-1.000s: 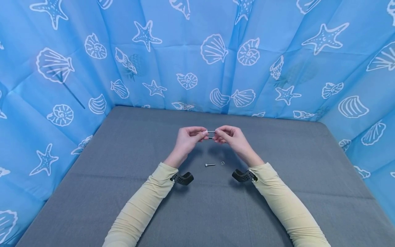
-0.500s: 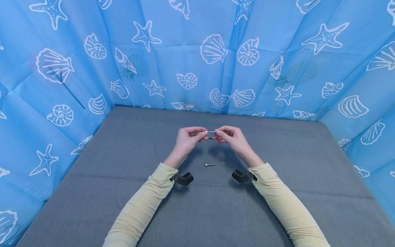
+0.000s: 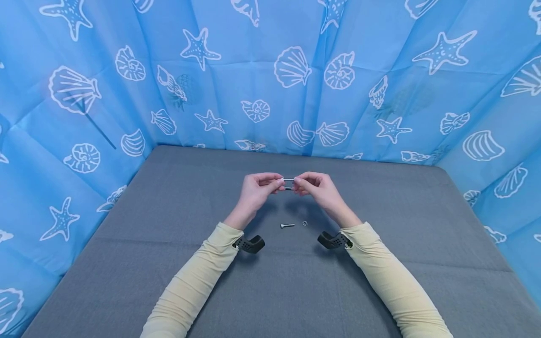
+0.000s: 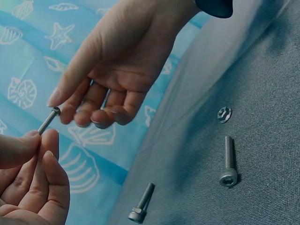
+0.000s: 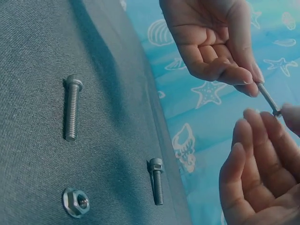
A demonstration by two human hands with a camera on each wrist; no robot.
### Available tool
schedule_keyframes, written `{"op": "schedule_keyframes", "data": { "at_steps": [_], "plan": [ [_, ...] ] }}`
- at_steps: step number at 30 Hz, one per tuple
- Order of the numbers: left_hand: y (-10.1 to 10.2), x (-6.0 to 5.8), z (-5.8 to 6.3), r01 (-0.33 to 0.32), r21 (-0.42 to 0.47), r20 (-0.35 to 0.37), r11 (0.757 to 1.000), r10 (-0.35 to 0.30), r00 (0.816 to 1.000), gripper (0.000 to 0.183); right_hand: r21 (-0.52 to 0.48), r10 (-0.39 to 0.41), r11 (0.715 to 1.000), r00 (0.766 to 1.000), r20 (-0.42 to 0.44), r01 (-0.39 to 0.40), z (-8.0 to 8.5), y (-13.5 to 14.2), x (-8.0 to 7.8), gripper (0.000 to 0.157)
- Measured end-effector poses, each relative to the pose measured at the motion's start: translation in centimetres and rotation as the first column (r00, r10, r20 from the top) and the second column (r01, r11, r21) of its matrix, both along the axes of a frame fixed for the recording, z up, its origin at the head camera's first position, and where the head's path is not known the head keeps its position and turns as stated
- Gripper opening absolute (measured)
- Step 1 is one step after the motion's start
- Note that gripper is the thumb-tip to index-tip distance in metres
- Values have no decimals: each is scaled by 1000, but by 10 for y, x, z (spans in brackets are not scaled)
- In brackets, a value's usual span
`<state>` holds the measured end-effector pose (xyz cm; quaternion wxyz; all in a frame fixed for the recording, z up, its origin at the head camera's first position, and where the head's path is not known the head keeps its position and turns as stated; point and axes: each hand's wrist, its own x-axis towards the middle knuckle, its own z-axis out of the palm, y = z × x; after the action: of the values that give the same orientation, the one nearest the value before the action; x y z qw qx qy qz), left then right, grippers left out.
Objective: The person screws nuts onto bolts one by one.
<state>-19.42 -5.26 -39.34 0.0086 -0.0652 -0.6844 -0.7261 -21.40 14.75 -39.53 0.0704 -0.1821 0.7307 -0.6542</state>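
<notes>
a person's two hands meet above a grey cloth-covered table, seen from the wearer's own viewpoint. the left hand and the right hand are raised near the middle, with a slim metal bolt spanning the small gap between them. the left fingers pinch one end between thumb and fingertips; the right thumb and forefinger grasp the wider end, though it is too small to tell whether that is a head or a nut. the right hand's other fingers are loosely bent.

on the table, closer to the wearer than the hands, a thicker bolt lies on its side, its round socket head toward the left. just beside its threaded tip, well apart from both hands, lies a flanged nut. farther back, below the hands, a third bolt also lies flat, with a bright collar close by its head.

pale yellow sleeves cover both forearms, and a black wrist device sits at each cuff. behind the table hangs a blue curtain printed with white shells and starfish.
</notes>
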Motion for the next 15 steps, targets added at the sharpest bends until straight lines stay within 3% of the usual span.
{"op": "schedule_keyframes", "data": {
  "at_steps": [8,15],
  "plan": [
    [1,1,2,4,2,4,1000,-4,1000,17,-48,21,999,1000,-7,-21,1,1,2,29],
    [2,-3,1,-11,-3,11,1000,11,1000,16,12,5,1000,999,47,-6,2,-1,-1,32]
  ]
}}
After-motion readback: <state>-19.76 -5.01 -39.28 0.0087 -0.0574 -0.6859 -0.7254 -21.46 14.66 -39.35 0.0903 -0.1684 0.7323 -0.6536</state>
